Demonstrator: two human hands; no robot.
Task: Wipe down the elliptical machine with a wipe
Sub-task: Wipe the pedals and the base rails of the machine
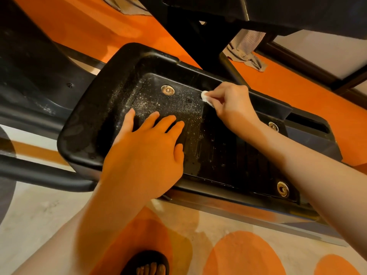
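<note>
The right hand (230, 105) pinches a small white wipe (205, 95) in curled fingers and presses it on the far inner edge of the black foot pedal (83, 124) of the elliptical machine. The pedal's long axis runs from the person's upper left down to the lower right, so the right forearm lies roughly along it. The dusty, speckled patch that looks not yet cleaned lies just to the left of the right hand, between it and the left hand (147, 147); the darker ribbed part beneath the right forearm looks cleaner. The right hand is the nearer one to the dust and already has the wipe.

The left hand rests flat on the pedal with fingers spread and straight, holding nothing, likely steadying it. Its fingertips (156, 116) sit at the near side of the speckled patch, so a sweep toward them would probably meet them. A round metal bolt head (167, 90) stands just left of the wipe, in the sweep's path. A grey cloth (247, 50) lies on the orange floor beyond the right hand.
</note>
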